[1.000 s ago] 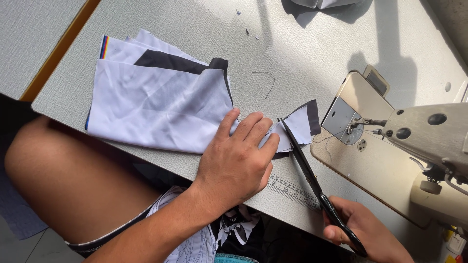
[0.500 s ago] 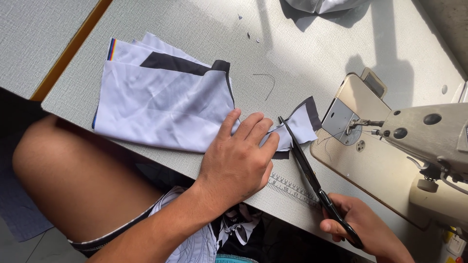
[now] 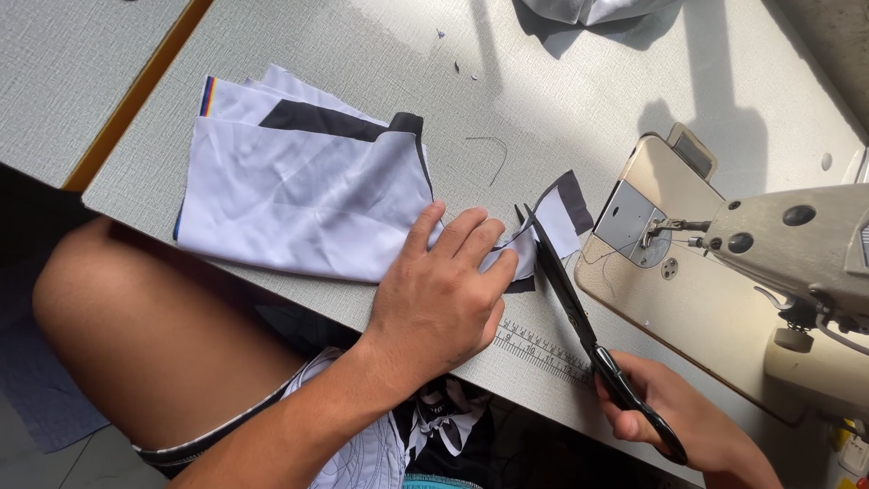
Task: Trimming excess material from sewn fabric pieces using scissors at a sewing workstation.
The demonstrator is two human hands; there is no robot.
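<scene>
On fabric (image 3: 308,204), scissors (image 3: 579,317) unmoved.

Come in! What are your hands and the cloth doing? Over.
Left hand flat on white cloth. Right hand grips black scissors, blades at cloth's edge. Sewing machine beside.

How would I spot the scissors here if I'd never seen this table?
Start at the sewing machine on the right of the grey table. Just left of its plate, the scissors run up from the right hand to the white cloth: long dark blades, black handles.
</scene>
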